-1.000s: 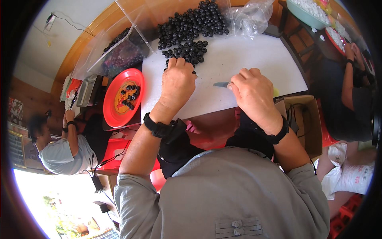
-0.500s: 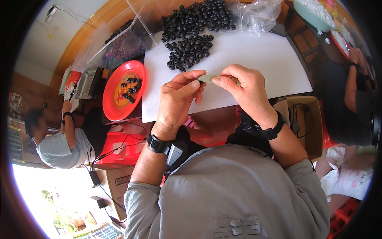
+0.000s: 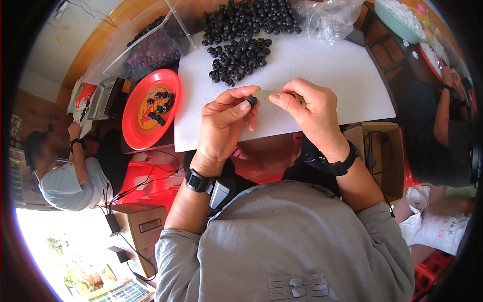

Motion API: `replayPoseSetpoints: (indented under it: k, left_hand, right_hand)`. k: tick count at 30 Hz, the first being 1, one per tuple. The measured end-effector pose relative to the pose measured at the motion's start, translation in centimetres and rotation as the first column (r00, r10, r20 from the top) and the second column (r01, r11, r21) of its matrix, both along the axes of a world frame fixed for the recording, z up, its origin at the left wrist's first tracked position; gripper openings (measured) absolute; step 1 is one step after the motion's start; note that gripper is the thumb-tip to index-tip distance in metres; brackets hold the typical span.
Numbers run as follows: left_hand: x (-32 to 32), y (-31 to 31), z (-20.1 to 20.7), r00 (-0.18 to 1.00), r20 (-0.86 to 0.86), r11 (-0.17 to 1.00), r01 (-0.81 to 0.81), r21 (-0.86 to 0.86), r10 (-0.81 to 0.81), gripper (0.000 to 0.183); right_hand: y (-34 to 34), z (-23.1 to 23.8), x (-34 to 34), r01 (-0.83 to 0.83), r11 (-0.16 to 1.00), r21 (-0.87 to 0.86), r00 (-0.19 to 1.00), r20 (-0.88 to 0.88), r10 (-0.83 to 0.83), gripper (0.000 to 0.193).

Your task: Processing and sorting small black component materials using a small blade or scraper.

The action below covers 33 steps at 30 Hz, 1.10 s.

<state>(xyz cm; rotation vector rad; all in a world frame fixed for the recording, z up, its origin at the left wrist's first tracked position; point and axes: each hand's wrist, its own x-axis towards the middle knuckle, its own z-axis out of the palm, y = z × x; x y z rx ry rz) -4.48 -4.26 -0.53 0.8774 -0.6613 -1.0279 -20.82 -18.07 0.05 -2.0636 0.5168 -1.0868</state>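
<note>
A small round black bead-like piece (image 3: 252, 101) is pinched between thumb and fingertips of my left hand (image 3: 221, 121), above the near part of the white board (image 3: 327, 65). My right hand (image 3: 314, 108) is closed around a flat, pale grey-green blade-like tool (image 3: 263, 94), whose tip is beside the black piece. Whether the tip touches it, I cannot tell. Most of the tool's grip is hidden in the right palm. Beyond my hands lies a pile of similar black pieces (image 3: 240, 60), with a larger heap (image 3: 251, 22) behind. Several have a visible hole.
On the left, a red plate (image 3: 132, 118) carries several black pieces. Behind it stands a clear plastic bin (image 3: 151, 58) with more. A crumpled clear bag (image 3: 329, 22) lies at the back. An open cardboard box (image 3: 395, 173) is at right. People work on both sides.
The black piece shows more fully at my left fingertips, and the blade tip has shifted slightly up. Both hands stay nearly in place; the whole view has shifted a little.
</note>
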Motion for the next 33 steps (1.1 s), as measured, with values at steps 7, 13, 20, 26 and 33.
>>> replayPoseSetpoints:
  k: [7,13,20,26,33]
  left_hand:
    - [0.2,0.2,-0.3,1.000,-0.025,1.000,0.016,-0.015,-0.017,0.030]
    - [0.0,0.2,-0.3,1.000,-0.020,1.000,0.012,-0.020,-0.012,0.030]
    - [-0.2,0.3,-0.5,0.999,-0.024,1.000,-0.022,-0.008,0.022,0.028]
    - [-0.1,0.3,-0.7,1.000,-0.027,0.999,-0.010,-0.031,0.009,0.025]
    - [-0.1,0.2,-0.3,1.000,-0.003,1.000,-0.026,0.006,0.026,0.026]
  right_hand:
    - [0.0,-0.1,0.1,0.007,1.000,-0.030,1.000,-0.006,-0.007,0.029]
    - [0.0,-0.4,0.1,0.014,0.998,-0.066,1.000,0.013,-0.013,0.029]
    - [-0.1,-0.5,0.1,0.006,0.993,-0.116,0.999,0.048,-0.001,0.028]
    - [-0.1,-0.9,0.2,-0.001,0.978,-0.210,0.997,0.071,0.016,0.028]
    - [0.1,0.3,-0.4,-0.042,0.992,-0.121,0.984,0.166,0.062,0.027]
